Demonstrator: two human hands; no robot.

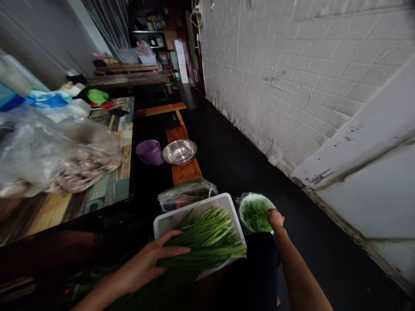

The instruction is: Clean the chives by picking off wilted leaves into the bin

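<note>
A white plastic tray (227,202) holds a bundle of long green chives (207,235). My left hand (151,263) lies flat on the near end of the chives, fingers stretched out. My right hand (275,218) reaches down to a green bin lined with a clear bag (254,214), which holds green trimmings; its fingers are curled at the rim, and what they hold is hidden.
A steel bowl (179,152) sits on a wooden bench (184,170) with a purple bucket (149,152) beside it. A clear bag of greens (186,194) lies behind the tray. Left is a table (119,181) with a plastic bag of mushrooms (65,164). White brick wall (292,77) on the right.
</note>
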